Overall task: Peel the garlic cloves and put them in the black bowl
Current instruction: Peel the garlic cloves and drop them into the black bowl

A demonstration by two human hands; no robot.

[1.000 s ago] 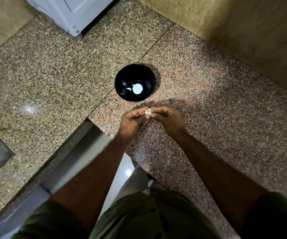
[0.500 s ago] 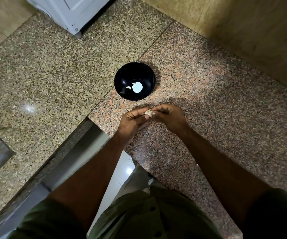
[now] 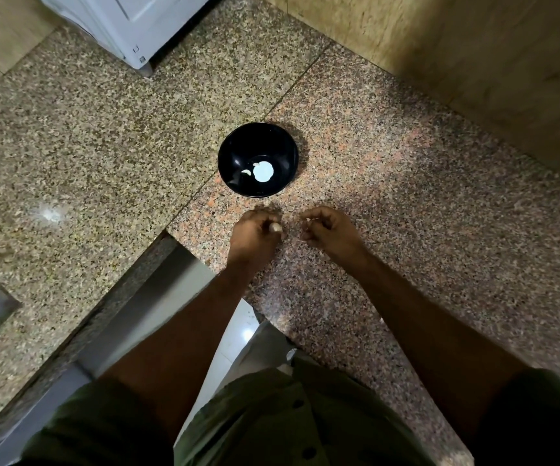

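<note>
Granite counter [image 3: 406,183] bears black bowl [image 3: 238,146], one peeled clove [image 3: 246,172] inside; left hand [image 3: 253,235] pinches pale garlic clove [image 3: 276,227], right hand [image 3: 330,230] curled, hold unclear.

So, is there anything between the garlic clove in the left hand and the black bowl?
Nothing visible. The left hand holds the garlic clove, and only bare counter lies between it and the black bowl.
</note>
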